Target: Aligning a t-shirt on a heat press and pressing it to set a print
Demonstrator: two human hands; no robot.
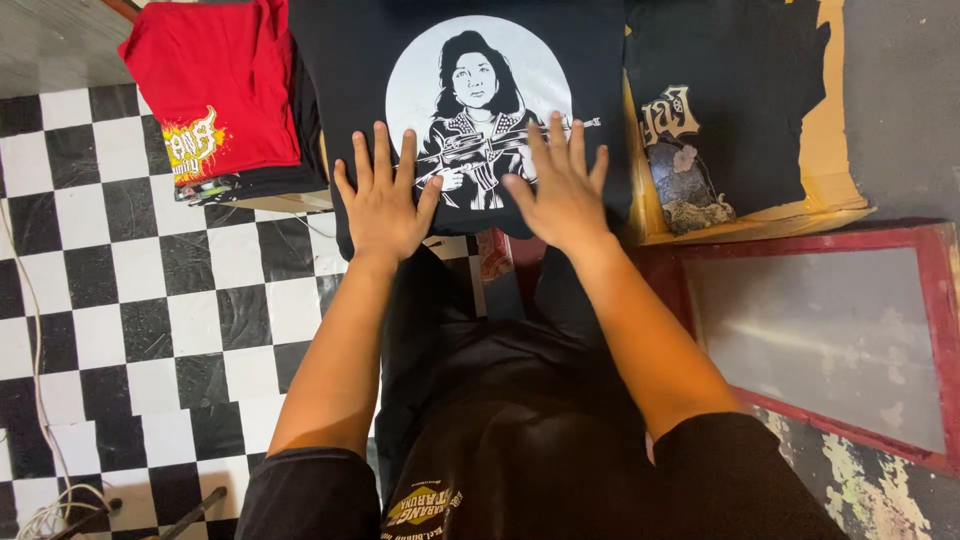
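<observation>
Black T-shirt point(350, 60) lies spread flat in front of us in the head view, its cloth dark and smooth, with a large white circular print point(478, 110) in the middle. Inside that circle we see a black-and-white drawing of a long-haired figure holding something across the chest. The shirt covers whatever carries it, so we cannot tell the edges of that surface; its lower hem hangs just past our wrists.

Our left hand point(383, 205) rests palm down on the shirt at the lower left of the print, fingers straight and spread, gripping nothing. Our right hand point(562, 190) lies flat the same way at the lower right of the print, fingers point(556, 140) fanned over the edge of the white circle, likewise holding nothing. The two hands sit near each other, apart.

To the left of the shirt a red T-shirt point(225, 80) with a yellow print tops a small pile of folded dark cloth. To the right another black printed shirt point(740, 90) lies on a yellowish board point(835, 150). Below that a red-framed screen point(935, 330) leans by the wall, and a black-and-white checkered floor point(150, 300) fills the left side.
</observation>
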